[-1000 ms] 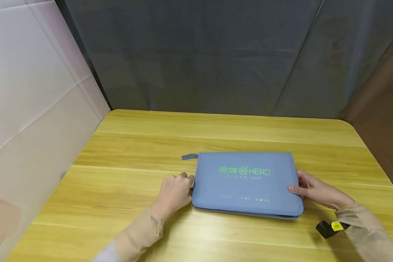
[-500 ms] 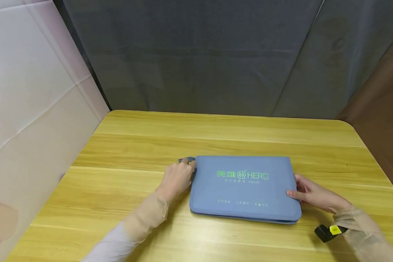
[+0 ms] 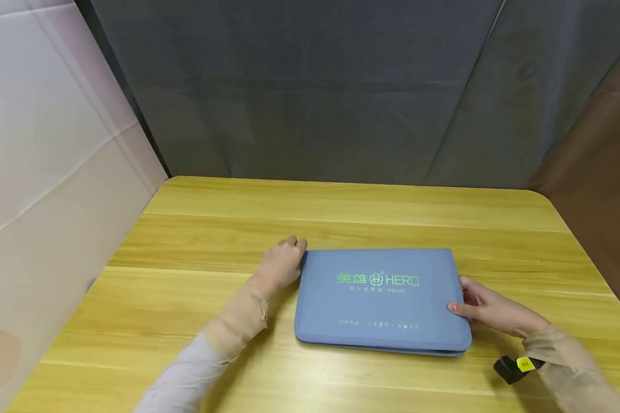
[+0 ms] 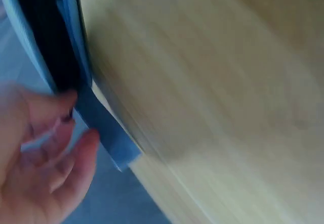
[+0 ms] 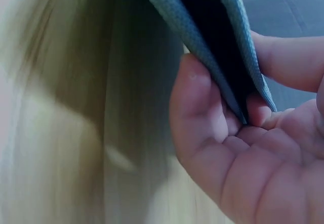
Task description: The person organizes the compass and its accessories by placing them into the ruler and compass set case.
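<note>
A blue zip case with green "HERO" lettering lies flat on the wooden table. My left hand is at its far left corner. In the left wrist view, thumb and forefinger pinch a small dark zipper pull beside the fabric end tab; the gap between the covers shows dark there. My right hand grips the case's right end, thumb on top and fingers underneath. From the right wrist, the two cover edges stand apart, with fingertips at the gap's corner.
The wooden table extends around the case, with a dark curtain behind it. A pale sheet hangs at the left and a brown one at the right. A black wrist camera hangs under the right wrist.
My left hand has slid along the case's left edge from its middle to the far corner. The case has shifted slightly nearer, with my right hand still gripping it.
</note>
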The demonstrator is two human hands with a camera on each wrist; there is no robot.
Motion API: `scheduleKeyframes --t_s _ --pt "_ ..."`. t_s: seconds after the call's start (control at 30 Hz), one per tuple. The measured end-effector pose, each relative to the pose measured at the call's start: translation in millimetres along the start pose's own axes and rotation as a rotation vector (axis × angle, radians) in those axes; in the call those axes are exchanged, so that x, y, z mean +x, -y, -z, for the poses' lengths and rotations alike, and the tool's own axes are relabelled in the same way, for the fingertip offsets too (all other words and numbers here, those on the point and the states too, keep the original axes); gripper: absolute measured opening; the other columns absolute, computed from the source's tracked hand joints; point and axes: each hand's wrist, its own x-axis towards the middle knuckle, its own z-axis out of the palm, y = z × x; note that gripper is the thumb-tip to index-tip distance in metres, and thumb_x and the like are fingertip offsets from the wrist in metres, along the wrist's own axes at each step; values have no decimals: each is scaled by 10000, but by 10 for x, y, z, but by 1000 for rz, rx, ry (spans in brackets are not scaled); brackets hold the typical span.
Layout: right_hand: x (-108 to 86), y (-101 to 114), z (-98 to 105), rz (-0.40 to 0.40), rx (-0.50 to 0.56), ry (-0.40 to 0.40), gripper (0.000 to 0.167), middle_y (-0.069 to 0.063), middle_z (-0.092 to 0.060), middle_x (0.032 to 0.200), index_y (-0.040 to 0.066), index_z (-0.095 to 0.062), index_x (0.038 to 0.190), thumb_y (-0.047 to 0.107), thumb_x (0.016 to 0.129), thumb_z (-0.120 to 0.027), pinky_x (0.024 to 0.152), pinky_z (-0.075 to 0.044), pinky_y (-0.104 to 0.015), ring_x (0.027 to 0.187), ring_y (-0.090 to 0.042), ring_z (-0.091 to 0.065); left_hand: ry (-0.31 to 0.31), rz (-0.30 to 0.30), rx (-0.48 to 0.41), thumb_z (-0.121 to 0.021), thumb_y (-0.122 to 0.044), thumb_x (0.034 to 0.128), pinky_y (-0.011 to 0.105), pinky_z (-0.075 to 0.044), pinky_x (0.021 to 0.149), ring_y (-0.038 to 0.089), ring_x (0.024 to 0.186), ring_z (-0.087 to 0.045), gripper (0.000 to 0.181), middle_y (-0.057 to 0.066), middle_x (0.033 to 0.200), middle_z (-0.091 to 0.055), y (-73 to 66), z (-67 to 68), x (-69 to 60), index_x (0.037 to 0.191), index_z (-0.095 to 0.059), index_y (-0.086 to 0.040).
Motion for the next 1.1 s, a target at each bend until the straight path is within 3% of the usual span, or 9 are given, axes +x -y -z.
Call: scheduleKeyframes --t_s 0.13,0.23,0.4,0.53,0.63,0.8,0.93,1.1 --pt "62 40 92 -12 -56 22 611 -267 -446 1130 -132 -102 1315 175 946 -481 761 -505 -335 976 -217 -547 97 -68 -186 -563 39 824 355 -498 744 290 847 -562 220 162 959 -544 117 -11 3 1043 -568 13" --pt "161 64 192 -3 -121 15 521 -236 -466 1069 -143 -208 1251 157 937 -497 730 -501 -316 925 -206 -541 125 -125 -246 -595 12 818 351 -490 785 259 871 -562 252 154 1000 -552 179 -16 -57 1070 -602 7" --pt "445 127 322 20 -309 -40 336 -163 -502 982 -114 -411 1095 137 911 -538 687 -473 -292 849 -180 -501 131 -177 -206 -716 -131 761 297 -481 686 159 750 -516 262 75 890 -537 225 53 -264 993 -642 -33" --pt "738 241 355 -1 -437 -59 231 -154 -495 964 -69 -452 1016 109 901 -543 680 -434 -307 831 -205 -487 185 -162 -128 -755 -279 726 359 -474 682 194 813 -488 308 57 924 -504 203 182 -466 940 -649 -85" --pt "970 338 345 -22 -508 -42 181 -157 -482 943 -51 -466 976 78 881 -550 668 -402 -306 818 -227 -464 274 -138 -119 -740 -349 722 415 -466 675 185 804 -500 318 10 859 -519 144 264 -623 904 -626 -115" --pt "1269 481 336 -19 -601 21 169 -171 -513 943 -59 -512 1005 0 849 -536 692 -407 -326 821 -245 -462 403 -150 -222 -706 -374 745 245 -383 540 41 571 -403 283 -108 628 -443 -30 294 -833 793 -541 -149" --pt "1431 594 291 20 -666 40 234 -194 -551 949 -78 -531 1059 -64 827 -508 704 -432 -351 798 -244 -492 440 -201 -282 -690 -407 745 196 -321 496 10 511 -317 318 -126 571 -365 -227 311 -931 719 -490 -161" --pt "1587 693 150 72 -742 25 345 -220 -577 1035 -71 -542 1133 -92 795 -479 775 -461 -405 872 -284 -539 446 -242 -274 -681 -467 726 208 -317 539 -3 488 -303 379 -142 530 -334 -447 338 -1023 639 -448 -182"
